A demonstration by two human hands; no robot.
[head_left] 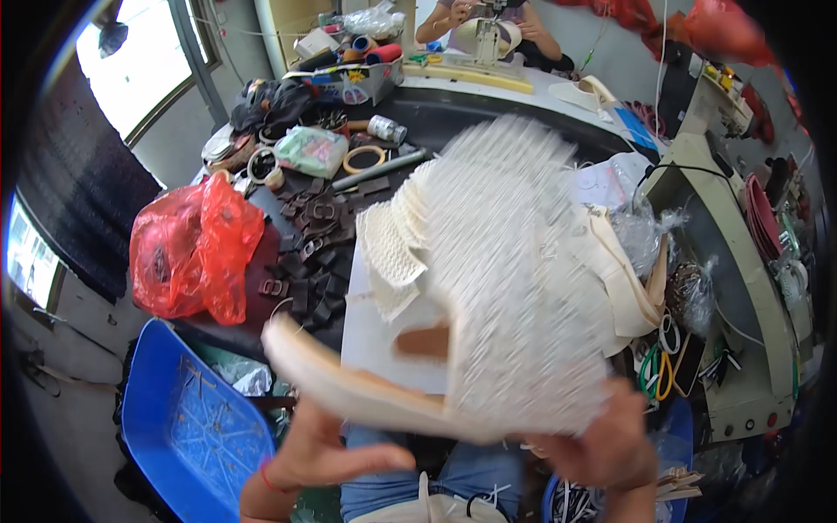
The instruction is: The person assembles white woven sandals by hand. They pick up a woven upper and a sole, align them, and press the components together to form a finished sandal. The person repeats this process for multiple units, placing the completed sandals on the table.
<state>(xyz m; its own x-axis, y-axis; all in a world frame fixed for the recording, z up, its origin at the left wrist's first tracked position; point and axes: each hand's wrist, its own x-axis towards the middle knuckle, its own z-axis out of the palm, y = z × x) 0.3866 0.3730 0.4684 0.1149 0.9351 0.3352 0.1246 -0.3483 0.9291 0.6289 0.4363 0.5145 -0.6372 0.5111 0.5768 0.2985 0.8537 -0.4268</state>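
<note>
White pc [523, 288] x1 in RH [617, 444]

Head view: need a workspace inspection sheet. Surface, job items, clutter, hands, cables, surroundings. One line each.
Surface: pale board on a dark table.
Job's things: white woven piece with pale band, motion-blurred, over the board; more woven pieces behind.
Clutter: dark buckled straps, red plastic bag, tape roll.
Hands: right hand grips the woven piece's lower edge; left hand by the band, thumb spread, contact unclear.
Cables: black cable at upper right; ends unclear.
Surroundings: blue bin lower left; another person at a sewing machine beyond.
</note>
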